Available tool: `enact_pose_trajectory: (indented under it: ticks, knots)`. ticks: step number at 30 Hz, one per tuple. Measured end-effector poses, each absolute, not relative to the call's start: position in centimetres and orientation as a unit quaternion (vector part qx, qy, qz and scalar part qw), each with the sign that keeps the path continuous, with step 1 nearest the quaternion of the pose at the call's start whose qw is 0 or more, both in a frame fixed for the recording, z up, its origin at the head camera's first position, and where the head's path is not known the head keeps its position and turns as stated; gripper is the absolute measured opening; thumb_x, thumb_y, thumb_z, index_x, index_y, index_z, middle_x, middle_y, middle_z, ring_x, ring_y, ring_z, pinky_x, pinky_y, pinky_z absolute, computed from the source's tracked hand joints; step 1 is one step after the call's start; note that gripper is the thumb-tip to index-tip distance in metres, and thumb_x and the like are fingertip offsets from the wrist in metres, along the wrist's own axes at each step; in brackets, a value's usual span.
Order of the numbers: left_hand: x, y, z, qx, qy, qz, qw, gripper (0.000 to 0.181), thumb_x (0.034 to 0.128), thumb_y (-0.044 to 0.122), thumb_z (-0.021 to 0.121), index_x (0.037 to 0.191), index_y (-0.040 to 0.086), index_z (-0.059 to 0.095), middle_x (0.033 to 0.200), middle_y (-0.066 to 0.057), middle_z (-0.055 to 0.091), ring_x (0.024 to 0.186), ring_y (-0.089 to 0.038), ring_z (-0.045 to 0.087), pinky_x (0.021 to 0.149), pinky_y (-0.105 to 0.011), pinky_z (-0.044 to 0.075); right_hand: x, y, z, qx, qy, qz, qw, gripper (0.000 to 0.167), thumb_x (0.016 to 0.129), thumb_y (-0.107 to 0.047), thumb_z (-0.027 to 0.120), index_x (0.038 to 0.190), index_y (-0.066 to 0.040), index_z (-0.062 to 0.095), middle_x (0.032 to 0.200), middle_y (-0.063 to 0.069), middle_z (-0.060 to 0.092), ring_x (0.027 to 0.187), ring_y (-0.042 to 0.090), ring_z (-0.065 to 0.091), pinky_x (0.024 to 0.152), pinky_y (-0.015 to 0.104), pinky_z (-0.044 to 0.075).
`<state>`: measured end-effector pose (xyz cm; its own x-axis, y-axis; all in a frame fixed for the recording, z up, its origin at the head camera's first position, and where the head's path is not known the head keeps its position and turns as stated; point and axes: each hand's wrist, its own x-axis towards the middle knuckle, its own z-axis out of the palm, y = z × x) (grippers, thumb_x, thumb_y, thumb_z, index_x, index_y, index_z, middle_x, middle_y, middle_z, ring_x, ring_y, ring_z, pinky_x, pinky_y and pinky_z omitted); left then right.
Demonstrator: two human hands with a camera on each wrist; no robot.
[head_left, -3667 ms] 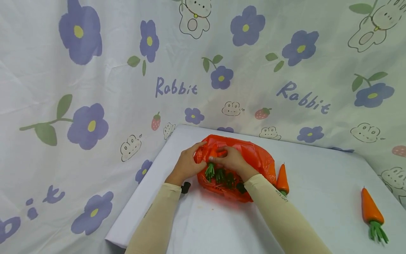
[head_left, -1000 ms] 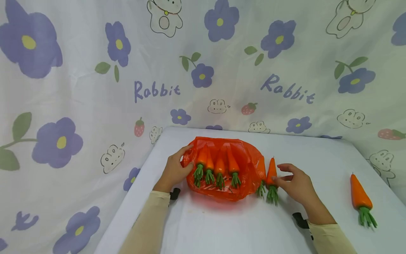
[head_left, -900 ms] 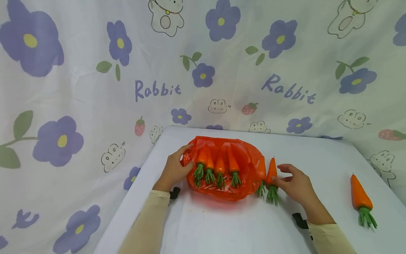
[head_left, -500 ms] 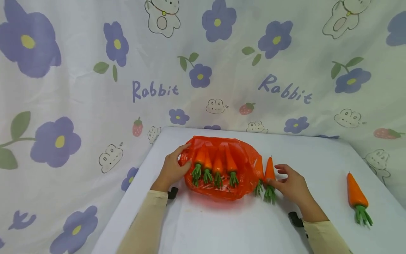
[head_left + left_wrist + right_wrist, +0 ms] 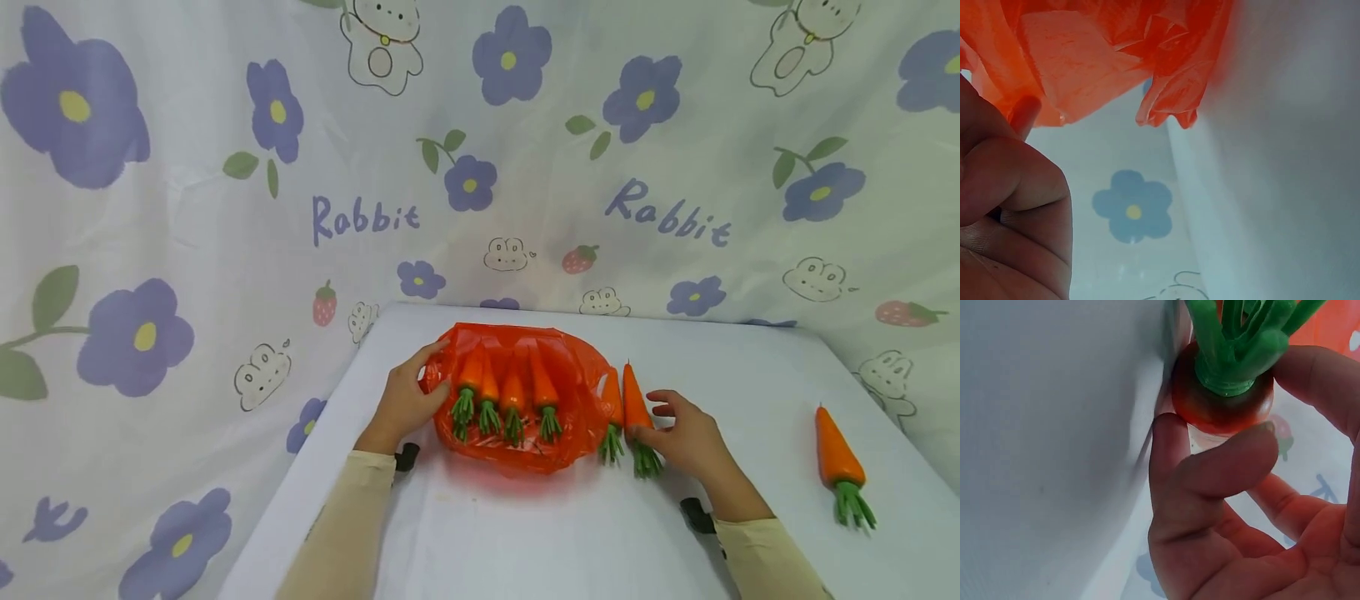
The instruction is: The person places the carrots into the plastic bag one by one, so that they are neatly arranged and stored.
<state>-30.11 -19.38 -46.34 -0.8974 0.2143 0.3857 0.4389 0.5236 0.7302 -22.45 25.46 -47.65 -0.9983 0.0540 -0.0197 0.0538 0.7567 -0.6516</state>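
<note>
At the left side of a red plastic bag (image 5: 581, 362), my left hand (image 5: 405, 404) holds the bag's rim with curled fingers. Several toy carrots (image 5: 543, 387) with green tops lie in the bag's open mouth, tips pointing away. To the right of the bag my right hand (image 5: 690, 437) has its thumb and fingers about the thick end of an orange carrot (image 5: 634, 404). The right wrist view shows thumb and fingertips against opposite sides of this carrot (image 5: 1219, 412), below its green stalks. Another carrot (image 5: 612, 400) lies between it and the bag, touching or close to the plastic.
A lone carrot (image 5: 838, 454) lies far to the right on the white table (image 5: 525, 542). A curtain (image 5: 225, 233) printed with flowers and rabbits hangs behind and to the left of the table.
The right hand has gone from inside the bag to the carrot on its right. That carrot has just turned, its tip swinging left and its stalks right. The left hand stays at the bag.
</note>
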Motion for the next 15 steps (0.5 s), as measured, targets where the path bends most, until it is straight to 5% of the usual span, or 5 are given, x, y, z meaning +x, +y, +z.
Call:
enact_pose_trajectory:
  ticks: [15]
  knots:
    - [-30.0,-19.3,-46.4,-0.193,-0.863,-0.451,0.12,0.066,0.0926,0.015,0.071,0.156,0.026,0.053,0.146,-0.009,0.06,0.118,-0.031,0.066,0.09,-0.047,0.061,-22.1,26.5,-47.0,-0.017,-0.948,0.318,-0.033,0.083,0.089,-0.048,0.082,0.154,-0.009,0.048,0.134,0.03,0.062,0.114,0.048,0.061,0.083,0.059,0.06]
